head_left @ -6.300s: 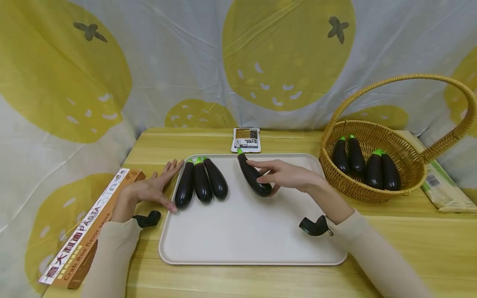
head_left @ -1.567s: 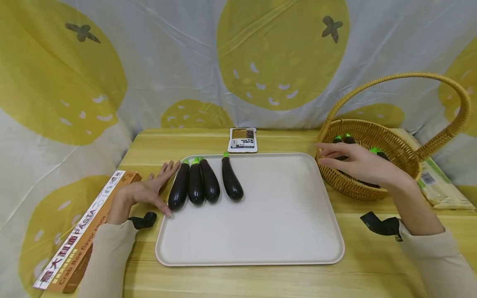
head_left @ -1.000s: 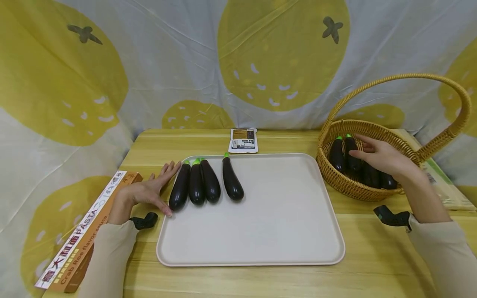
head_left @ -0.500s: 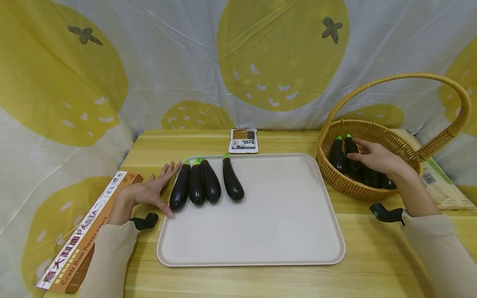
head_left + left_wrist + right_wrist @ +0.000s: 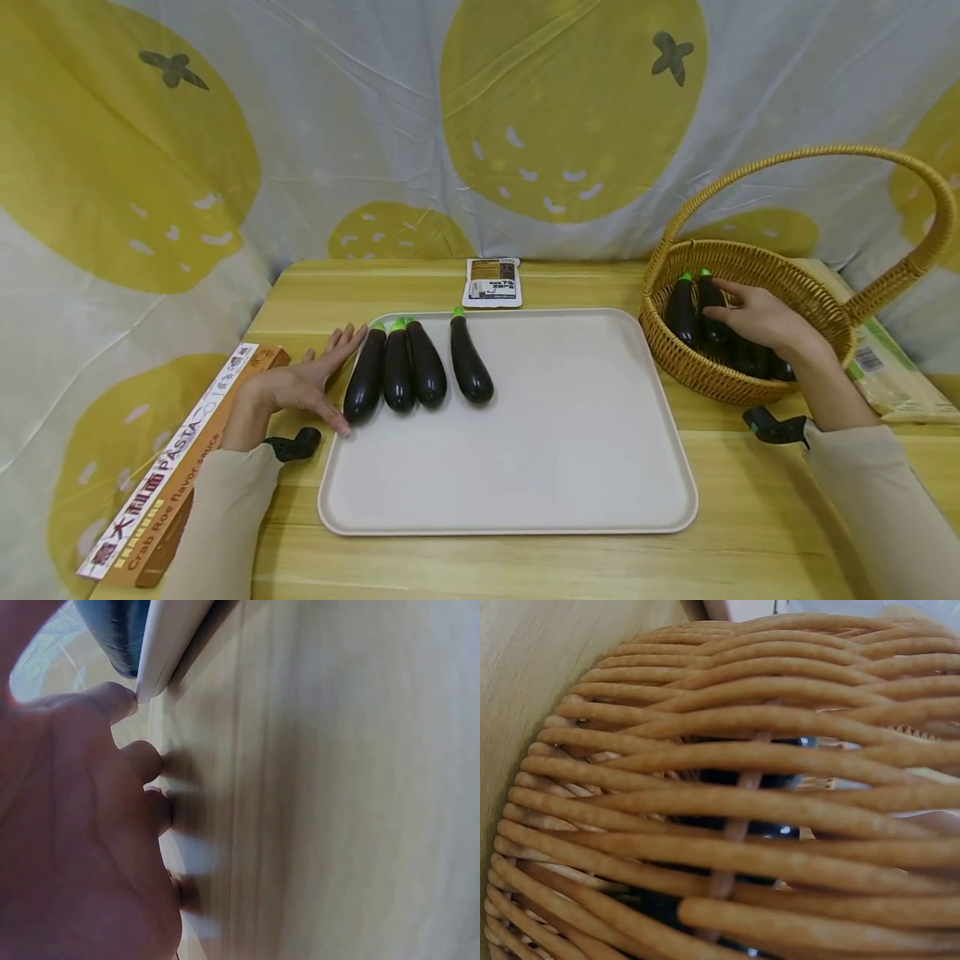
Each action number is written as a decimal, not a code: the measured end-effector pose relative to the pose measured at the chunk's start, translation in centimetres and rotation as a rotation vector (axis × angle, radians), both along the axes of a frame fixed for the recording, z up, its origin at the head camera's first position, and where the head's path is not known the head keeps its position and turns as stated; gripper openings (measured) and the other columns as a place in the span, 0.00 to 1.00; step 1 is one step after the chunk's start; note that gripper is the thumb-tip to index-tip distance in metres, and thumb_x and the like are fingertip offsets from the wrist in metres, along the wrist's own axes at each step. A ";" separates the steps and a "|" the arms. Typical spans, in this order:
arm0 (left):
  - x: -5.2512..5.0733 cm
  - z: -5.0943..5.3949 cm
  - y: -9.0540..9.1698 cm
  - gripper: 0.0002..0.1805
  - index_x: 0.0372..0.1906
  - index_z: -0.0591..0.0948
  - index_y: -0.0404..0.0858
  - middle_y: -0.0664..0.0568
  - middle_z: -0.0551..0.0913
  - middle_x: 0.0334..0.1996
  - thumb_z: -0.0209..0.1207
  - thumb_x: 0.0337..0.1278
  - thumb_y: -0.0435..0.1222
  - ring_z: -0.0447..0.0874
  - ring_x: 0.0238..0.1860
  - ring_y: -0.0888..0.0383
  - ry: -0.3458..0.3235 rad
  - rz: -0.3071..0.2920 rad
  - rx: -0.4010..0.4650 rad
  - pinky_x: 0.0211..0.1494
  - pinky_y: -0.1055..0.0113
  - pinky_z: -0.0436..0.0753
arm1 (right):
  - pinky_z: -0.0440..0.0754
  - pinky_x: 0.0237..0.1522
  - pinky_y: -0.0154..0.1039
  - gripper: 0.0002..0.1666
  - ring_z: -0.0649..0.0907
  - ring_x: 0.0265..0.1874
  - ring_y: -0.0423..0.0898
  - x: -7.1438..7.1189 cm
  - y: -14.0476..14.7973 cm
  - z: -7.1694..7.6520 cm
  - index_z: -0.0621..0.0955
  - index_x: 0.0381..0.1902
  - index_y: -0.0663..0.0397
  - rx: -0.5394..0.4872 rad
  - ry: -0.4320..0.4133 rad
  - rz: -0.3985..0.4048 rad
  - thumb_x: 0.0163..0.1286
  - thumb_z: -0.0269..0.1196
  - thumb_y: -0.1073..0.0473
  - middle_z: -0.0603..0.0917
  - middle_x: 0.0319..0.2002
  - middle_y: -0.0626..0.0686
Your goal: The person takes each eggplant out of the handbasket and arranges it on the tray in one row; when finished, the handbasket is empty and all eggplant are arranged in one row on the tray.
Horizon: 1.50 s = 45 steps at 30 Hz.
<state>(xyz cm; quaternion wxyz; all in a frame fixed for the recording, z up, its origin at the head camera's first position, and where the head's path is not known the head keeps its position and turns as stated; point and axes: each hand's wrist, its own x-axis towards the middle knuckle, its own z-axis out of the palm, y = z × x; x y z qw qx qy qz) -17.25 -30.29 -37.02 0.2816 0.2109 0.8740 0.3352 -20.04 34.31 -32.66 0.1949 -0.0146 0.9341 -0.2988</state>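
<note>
My left hand (image 5: 303, 387) rests at the left edge of the white tray (image 5: 525, 467), fingers spread, thumb and index finger at the rim. In the left wrist view the left palm (image 5: 82, 825) faces the table, fingertips down on the wood. Several dark eggplants with green stems lie on the tray: three close together, the leftmost eggplant (image 5: 364, 379) beside my left hand, and another eggplant (image 5: 471, 367) a little apart. Inside the wicker basket (image 5: 720, 385) my right hand (image 5: 768, 321) grips an eggplant (image 5: 708, 302) between thumb and fingers; its fingertips are partly hidden.
Further eggplants lie in the basket, one eggplant (image 5: 681, 310) left of the gripped one. The tall basket handle (image 5: 817, 152) arches above. A sauce pouch (image 5: 492, 283) lies behind the tray, a pasta box (image 5: 183, 467) at left, and a green-white packet (image 5: 892, 375) beside the basket.
The fourth eggplant was set down on the tray beside the three. My right hand then went right into the basket and took hold of an eggplant. My left hand stays at the rim.
</note>
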 end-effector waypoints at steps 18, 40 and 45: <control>0.0 -0.1 0.0 0.84 0.84 0.30 0.43 0.34 0.14 0.79 0.85 0.33 0.46 0.07 0.78 0.32 0.002 -0.001 -0.001 0.71 0.24 0.18 | 0.62 0.71 0.74 0.44 0.56 0.73 0.81 -0.5 -0.6 -1.0 0.44 0.82 0.68 0.034 0.003 0.008 0.84 0.48 0.49 0.51 0.74 0.86; 0.0 -0.1 -0.1 0.84 0.84 0.30 0.44 0.35 0.14 0.79 0.85 0.33 0.45 0.06 0.78 0.33 -0.015 0.011 0.012 0.71 0.24 0.16 | 0.69 0.54 0.56 0.41 0.55 0.74 0.79 -0.7 -1.0 -1.6 0.45 0.81 0.70 0.002 0.035 -0.001 0.84 0.47 0.53 0.49 0.75 0.84; 0.0 -0.1 -0.1 0.84 0.84 0.30 0.43 0.34 0.14 0.79 0.85 0.33 0.45 0.06 0.78 0.32 -0.012 0.007 0.009 0.71 0.24 0.16 | 0.69 0.54 0.56 0.41 0.55 0.75 0.79 -0.8 -1.0 -1.5 0.45 0.81 0.70 -0.014 0.036 -0.003 0.84 0.47 0.53 0.50 0.75 0.84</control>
